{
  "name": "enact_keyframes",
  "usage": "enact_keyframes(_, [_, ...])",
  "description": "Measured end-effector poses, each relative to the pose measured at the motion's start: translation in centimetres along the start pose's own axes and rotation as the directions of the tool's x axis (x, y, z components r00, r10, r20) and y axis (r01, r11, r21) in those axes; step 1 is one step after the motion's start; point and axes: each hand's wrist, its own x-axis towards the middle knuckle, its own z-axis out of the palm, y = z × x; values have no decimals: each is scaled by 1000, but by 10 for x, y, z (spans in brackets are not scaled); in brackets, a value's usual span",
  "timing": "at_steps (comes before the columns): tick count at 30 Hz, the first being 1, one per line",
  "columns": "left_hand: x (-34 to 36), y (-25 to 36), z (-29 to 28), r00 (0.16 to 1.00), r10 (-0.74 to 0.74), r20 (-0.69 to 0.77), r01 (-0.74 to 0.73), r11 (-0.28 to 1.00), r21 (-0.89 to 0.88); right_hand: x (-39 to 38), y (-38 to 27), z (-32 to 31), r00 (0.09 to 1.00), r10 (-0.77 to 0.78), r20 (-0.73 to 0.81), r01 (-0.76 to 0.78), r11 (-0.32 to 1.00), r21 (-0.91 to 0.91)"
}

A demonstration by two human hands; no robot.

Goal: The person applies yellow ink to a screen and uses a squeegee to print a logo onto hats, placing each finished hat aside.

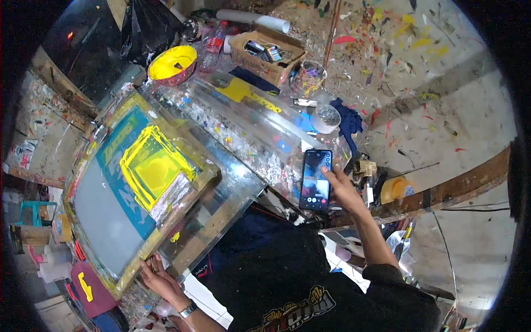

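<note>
My left hand [160, 281] grips the near wooden edge of a screen-printing frame [202, 185], a watch on its wrist. The frame lies tilted at the left, its mesh blue and grey, with wet yellow ink [157, 169] smeared over one part. My right hand [344, 191] is at the right side of a black smartphone [316, 180], thumb over the lit screen, which shows call buttons; the fingers behind it are hidden. Under the frame's right side lies a glass sheet [235, 191] with a wooden strip.
A yellow ink-coated bowl [172, 63], a cardboard box [265, 58] with small items and a white tube [253, 20] stand at the back. Past the phone sit a plastic cup [325, 119] and dark cloth [348, 122]. A maroon printed fabric piece [94, 288] is at lower left.
</note>
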Motion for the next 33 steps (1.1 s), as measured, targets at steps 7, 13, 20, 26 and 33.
enact_keyframes(7, [6, -5, -11, 1000, 1, 31, -1, 1000, -2, 1, -15, -15, 998, -46, -31, 29, 908, -418])
enact_keyframes(13, [14, -10, -28, 999, 50, 4, -50, 998, 39, -28, -53, 105, 437, -849, 298, 817, 236, -527])
enact_keyframes(20, [2, -9, 0, 999, 28, 39, -31, 997, 73, -3, -82, 269, 93, -720, 688, 919, -204, -338])
enact_keyframes(26, [12, -18, -25, 1000, 19, -8, -18, 998, 54, 26, -115, 312, -75, -576, 814, 969, -234, -76])
enact_keyframes(33, [-8, 9, 3, 997, -2, -73, 1, 1000, -14, 27, -191, 322, 83, -381, 921, 959, -221, -178])
